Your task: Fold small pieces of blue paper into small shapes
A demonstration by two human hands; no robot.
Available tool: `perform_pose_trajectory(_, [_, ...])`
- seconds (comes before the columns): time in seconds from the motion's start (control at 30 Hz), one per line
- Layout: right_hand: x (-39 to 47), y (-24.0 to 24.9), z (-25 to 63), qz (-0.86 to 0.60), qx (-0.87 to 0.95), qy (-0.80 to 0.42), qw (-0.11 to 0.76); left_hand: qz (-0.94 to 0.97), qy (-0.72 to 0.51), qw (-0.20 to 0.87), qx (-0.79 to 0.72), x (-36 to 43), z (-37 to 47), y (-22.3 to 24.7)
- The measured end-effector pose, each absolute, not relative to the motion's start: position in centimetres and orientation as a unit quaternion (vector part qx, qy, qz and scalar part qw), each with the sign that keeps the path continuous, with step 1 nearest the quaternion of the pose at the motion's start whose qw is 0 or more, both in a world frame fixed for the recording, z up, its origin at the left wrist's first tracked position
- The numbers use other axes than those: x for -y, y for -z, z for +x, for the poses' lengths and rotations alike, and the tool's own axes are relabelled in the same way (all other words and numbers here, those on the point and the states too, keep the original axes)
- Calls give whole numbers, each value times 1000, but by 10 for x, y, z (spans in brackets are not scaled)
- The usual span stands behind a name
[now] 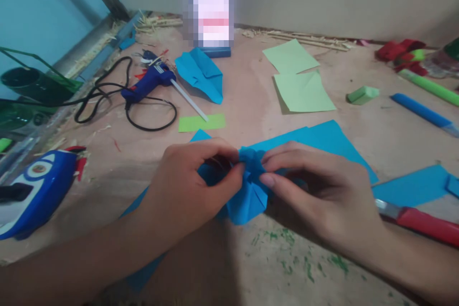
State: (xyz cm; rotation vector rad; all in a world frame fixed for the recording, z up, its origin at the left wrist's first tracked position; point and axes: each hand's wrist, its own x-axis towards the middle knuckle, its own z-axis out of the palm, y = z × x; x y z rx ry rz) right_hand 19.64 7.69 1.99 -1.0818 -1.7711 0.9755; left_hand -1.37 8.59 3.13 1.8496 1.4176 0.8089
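A small folded piece of blue paper (247, 201) is held up over the work surface, its lower part fanned out. My left hand (195, 179) pinches its upper left side between thumb and fingers. From the other side, my right hand (319, 186) grips the upper right edge the same way. Flat blue sheets (333, 146) lie beneath and behind both hands, partly hidden by them. Beside my right wrist rests a red-handled cutter (426, 222), its metal end partly covered by the hand. Another blue strip (412, 186) lies just behind it.
A blue glue gun (148, 81) with a black cord lies back left, near a creased blue paper (201, 76). Pale green sheets (303, 91) are behind my right hand. A blue-and-white tape dispenser (39, 186) stands left. Green scraps (304, 258) litter the front; a blue marker-like tube (423, 110) lies right.
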Motion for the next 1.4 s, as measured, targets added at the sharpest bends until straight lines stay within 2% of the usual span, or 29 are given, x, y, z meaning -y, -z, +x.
perform_pose_trajectory(0.2, [-77, -18, 196, -394, 731, -385, 403, 717, -300, 349, -524, -84, -15, -31])
perform_pose_trajectory(0.67, [-78, -21, 199, -453, 712, -366, 393, 577, -319, 572, -488, -88, -14, -30])
perform_pose_trajectory(0.83, [-79, -18, 200, -490, 637, -423, 417, 581, -317, 600, -449, -91, -18, -25])
perform_pose_trajectory(1.13, [-78, -15, 195, -475, 486, -601, 419, 619, -319, 544, -469, -89, -11, -26])
perform_pose_trajectory(1.4, [-84, -16, 195, -423, 448, -651, 443, 491, -334, 664, -455, -88, -9, -28])
